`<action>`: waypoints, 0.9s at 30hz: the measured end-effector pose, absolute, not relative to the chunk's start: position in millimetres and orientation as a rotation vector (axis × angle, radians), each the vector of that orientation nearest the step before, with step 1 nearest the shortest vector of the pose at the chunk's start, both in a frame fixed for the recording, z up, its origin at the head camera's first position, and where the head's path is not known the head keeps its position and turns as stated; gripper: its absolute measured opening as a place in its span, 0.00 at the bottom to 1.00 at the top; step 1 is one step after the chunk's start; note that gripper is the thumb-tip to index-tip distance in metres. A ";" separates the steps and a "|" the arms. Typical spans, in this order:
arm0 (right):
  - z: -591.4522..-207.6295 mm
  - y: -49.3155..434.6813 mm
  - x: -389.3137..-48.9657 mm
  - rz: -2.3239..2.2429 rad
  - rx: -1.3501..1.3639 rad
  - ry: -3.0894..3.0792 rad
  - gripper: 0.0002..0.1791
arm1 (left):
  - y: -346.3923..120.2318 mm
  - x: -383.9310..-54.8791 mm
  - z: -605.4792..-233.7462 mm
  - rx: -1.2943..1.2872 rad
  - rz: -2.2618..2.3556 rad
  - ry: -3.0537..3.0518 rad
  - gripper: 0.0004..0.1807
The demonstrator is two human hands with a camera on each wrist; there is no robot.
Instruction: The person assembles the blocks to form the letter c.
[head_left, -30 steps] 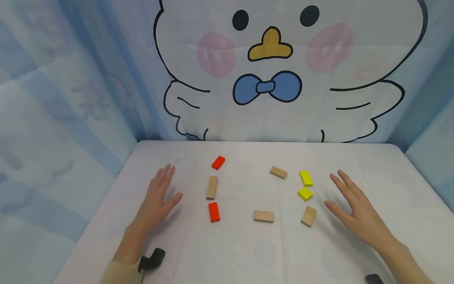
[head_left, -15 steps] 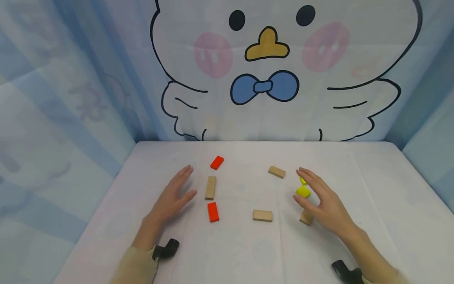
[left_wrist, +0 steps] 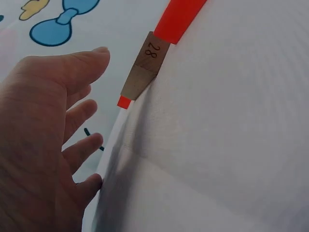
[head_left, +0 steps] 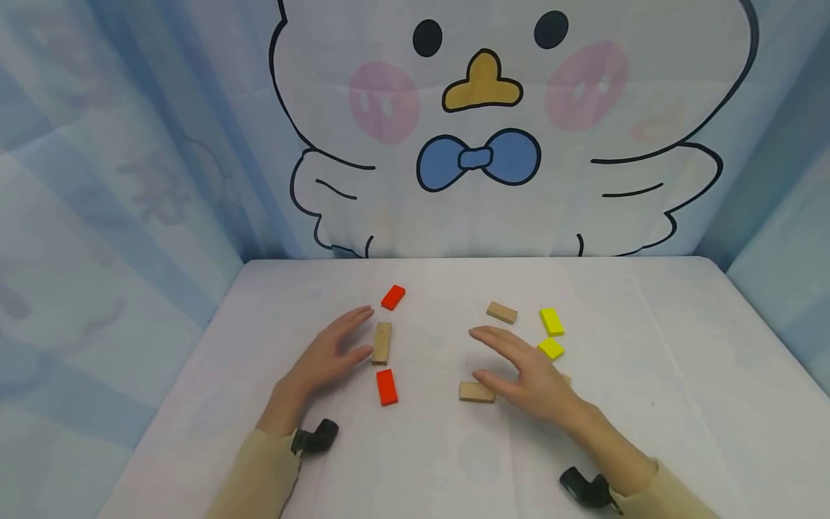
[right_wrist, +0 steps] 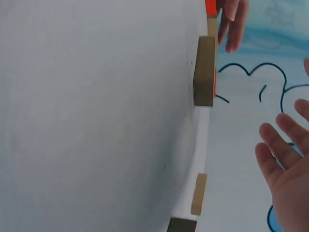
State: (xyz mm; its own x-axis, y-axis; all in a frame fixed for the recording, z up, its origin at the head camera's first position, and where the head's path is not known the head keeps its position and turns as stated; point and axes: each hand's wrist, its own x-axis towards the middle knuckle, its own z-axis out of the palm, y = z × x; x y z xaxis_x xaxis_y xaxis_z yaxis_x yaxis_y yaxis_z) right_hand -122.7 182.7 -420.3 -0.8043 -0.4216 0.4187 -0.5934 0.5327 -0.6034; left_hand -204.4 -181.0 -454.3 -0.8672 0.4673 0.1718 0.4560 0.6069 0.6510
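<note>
My left hand [head_left: 329,355] hovers with fingers relaxed, thumb tip right beside an upright-lying wooden block [head_left: 382,343]. In the left wrist view that wooden block [left_wrist: 147,60] carries the number 28. One red block [head_left: 393,297] lies beyond it and another red block [head_left: 387,387] lies nearer. My right hand [head_left: 528,371] is held above the table, fingers extended and holding nothing. Its thumb overlaps the end of a flat wooden block [head_left: 476,392]. Behind the hand, another wooden block [head_left: 567,379] is mostly hidden. Two yellow blocks [head_left: 551,321] lie just past the right hand.
A further wooden block [head_left: 502,311] lies toward the back of the white-covered table [head_left: 441,461]. Behind the table hangs a curtain [head_left: 480,216] with a cartoon print. Black wrist cameras [head_left: 318,437] sit at both sleeves.
Both hands have moved inward: the left one to the right, up to the wooden block, and the right one left, past the yellow blocks. No block has been picked up.
</note>
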 end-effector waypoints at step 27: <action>-426.3 149.8 -130.0 0.947 1.148 -2.907 0.22 | -173.7 -213.0 -456.5 0.866 0.949 2.734 0.33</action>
